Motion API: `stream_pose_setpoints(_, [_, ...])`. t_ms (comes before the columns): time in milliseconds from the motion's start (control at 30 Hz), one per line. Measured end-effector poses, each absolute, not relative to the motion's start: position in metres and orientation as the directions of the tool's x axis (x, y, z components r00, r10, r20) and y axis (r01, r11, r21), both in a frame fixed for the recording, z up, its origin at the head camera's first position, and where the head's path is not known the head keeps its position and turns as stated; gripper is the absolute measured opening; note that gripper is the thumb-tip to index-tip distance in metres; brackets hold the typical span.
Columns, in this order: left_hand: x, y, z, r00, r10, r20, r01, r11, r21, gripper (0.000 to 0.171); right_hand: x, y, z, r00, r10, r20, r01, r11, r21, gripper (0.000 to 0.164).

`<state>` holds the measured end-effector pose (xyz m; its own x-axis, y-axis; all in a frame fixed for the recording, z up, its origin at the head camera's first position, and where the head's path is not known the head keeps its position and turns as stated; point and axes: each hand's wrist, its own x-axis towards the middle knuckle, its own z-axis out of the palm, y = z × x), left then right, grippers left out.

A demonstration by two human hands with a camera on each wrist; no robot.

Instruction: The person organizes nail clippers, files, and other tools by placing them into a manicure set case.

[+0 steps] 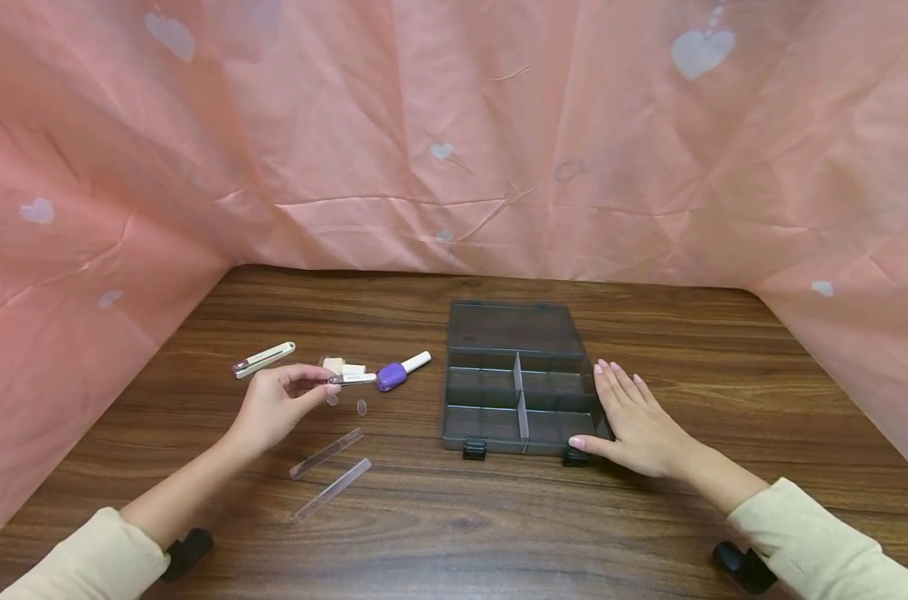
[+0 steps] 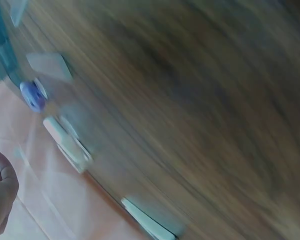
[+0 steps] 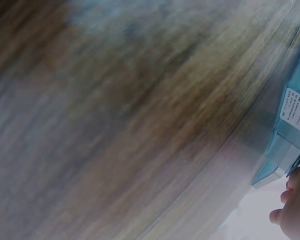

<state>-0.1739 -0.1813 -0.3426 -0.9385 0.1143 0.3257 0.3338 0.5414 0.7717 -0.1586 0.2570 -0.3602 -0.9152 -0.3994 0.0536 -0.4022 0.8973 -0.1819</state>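
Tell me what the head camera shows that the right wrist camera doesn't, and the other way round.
Only the head view shows the left hand pinching a small white tool, along with the cream nail clipper, the purple bottle and two clear strips.

Only the right wrist view shows a white printed label on the box; its text is too small to read.

Both show the right hand, that box and the wooden table.

A bottle [image 1: 391, 377] and two strips [image 1: 332, 490] lie left of the box [image 1: 487, 423]
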Motion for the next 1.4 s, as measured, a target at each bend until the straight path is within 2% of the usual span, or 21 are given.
stream_pose_setpoints(567, [-0.164,-0.114,-0.353,-0.929,0.214,0.301,0.366,0.417,0.832,0.014,-0.160,0.253,-0.362,-0.915,-0.400,0.047,-0.403,0.903,-0.149,0.099])
stream_pose_setpoints(800, [-0.168,-0.089,-0.361,-0.902,0.262,0.343,0.424,0.387,0.819,0.011,-0.157,0.254,-0.359,-0.918,-0.394,0.046,-0.396,0.902,-0.169,0.099])
stream_pose_setpoints(1233, [-0.174,-0.059,-0.360,-0.803,0.446,0.396,0.580,0.430,0.692,0.008,-0.155,0.255,-0.361,-0.922,-0.386,0.032,-0.385,0.902,-0.197,0.100])
stream_pose_setpoints(1400, [-0.181,-0.051,-0.358,-0.711,0.591,0.380,0.693,0.498,0.522,0.009,-0.155,0.255,-0.360,-0.923,-0.383,0.030,-0.381,0.901,-0.209,0.100])
